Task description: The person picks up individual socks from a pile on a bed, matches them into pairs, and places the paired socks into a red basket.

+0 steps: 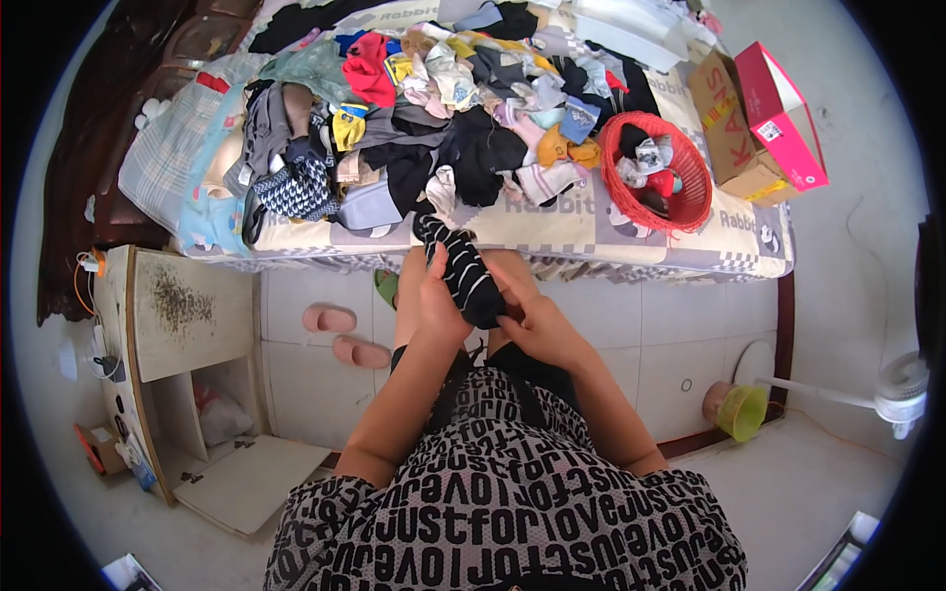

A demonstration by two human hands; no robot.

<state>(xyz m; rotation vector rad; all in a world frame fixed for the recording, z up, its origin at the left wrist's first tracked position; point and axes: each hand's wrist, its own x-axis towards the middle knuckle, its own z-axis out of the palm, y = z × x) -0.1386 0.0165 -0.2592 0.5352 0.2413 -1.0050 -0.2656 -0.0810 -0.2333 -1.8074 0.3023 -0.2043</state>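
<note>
A black sock with thin white stripes (pixel 461 271) is held in front of me, just off the bed's near edge. My left hand (pixel 439 300) grips its left side, the thumb lying along it. At its lower right end, the fingers of my right hand (pixel 532 320) pinch the fabric. Beyond the sock, a big heap of socks and small clothes (pixel 473 128) spreads over the bed (pixel 581 222). A white crumpled sock (pixel 441 189) lies close past the striped one. To the right stands a red woven basket (pixel 613 187) with several balled socks inside.
A cardboard box (pixel 724 108) and a pink box (pixel 788 118) stand at the bed's right end, a clear plastic bin (pixel 631 30) at the back. Left is a cabinet (pixel 192 315) with its lower door down. Pink slippers (pixel 330 318), a green bin (pixel 741 412) and a white fan (pixel 897 399) are below.
</note>
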